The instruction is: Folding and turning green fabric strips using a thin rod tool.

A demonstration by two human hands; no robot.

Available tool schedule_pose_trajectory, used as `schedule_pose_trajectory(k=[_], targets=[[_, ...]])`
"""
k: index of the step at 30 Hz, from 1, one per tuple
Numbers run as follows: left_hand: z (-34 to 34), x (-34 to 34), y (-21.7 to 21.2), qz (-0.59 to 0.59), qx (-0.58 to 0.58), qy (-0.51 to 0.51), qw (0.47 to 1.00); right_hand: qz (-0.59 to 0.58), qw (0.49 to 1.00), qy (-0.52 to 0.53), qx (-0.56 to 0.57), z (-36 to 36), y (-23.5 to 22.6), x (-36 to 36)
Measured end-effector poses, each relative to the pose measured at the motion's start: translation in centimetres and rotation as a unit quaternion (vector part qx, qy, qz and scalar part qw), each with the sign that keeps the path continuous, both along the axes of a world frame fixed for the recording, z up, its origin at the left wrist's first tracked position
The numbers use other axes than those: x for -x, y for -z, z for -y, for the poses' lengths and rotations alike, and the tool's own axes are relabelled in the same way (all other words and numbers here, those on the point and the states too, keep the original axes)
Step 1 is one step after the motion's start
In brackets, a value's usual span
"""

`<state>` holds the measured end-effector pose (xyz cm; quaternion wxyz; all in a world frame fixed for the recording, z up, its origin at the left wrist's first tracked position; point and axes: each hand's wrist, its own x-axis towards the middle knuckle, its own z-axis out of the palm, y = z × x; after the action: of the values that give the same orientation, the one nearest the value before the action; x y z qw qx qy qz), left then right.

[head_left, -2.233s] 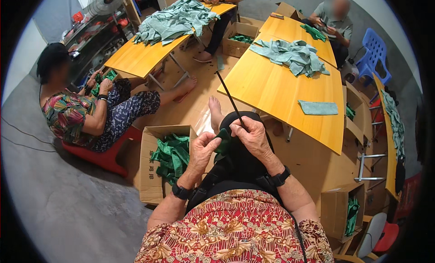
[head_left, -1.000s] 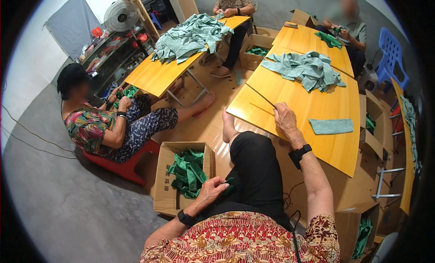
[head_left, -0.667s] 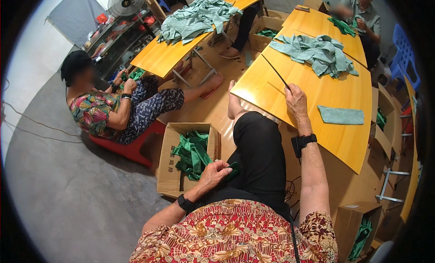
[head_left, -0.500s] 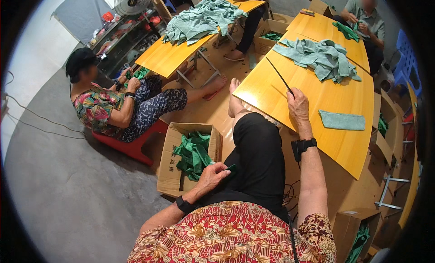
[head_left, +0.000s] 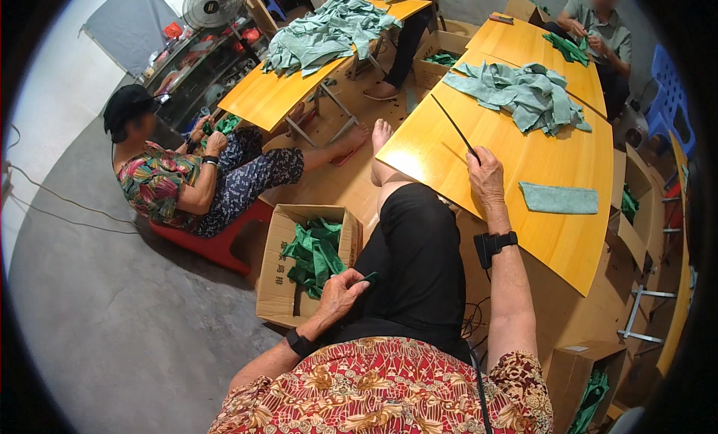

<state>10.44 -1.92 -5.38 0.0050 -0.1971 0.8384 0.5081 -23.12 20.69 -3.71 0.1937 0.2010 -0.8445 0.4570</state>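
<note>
My right hand (head_left: 486, 174) grips the lower end of a thin dark rod (head_left: 452, 124), which slants up and to the left over the near edge of the yellow table (head_left: 419, 146). Above my lap, my left hand (head_left: 342, 292) pinches a small piece of dark green cloth (head_left: 369, 278); most of it is hidden behind the fingers. Just beyond that hand, a cardboard box (head_left: 271, 288) holds crumpled green cloth pieces (head_left: 314, 251). A flat, pale green folded cloth strip (head_left: 558, 198) lies on the table, right of my right hand.
Pale green cloths (head_left: 523, 94) are heaped farther up my table, and another heap (head_left: 325, 34) covers a second table. A person (head_left: 168, 165) sits at left on a red stool (head_left: 202, 247); others work at the back. Another cardboard box (head_left: 572, 374) stands at lower right.
The whole view has shifted slightly. Both hands keep nearly the same pose, the right still with the rod and the left with the green cloth.
</note>
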Motion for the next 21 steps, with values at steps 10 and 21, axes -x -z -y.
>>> schedule_pose_trajectory(k=[10, 21], targets=[[-0.3, -0.2, -1.6, -0.001, 0.064, 0.007, 0.998, 0.01, 1.0, 0.0, 0.007, 0.0, 0.3, 0.2], [-1.7, 1.0, -5.3, -0.125, 0.057, 0.009, 0.991, -0.018, 1.0, -0.001, 0.026, 0.0, 0.8, 0.5]])
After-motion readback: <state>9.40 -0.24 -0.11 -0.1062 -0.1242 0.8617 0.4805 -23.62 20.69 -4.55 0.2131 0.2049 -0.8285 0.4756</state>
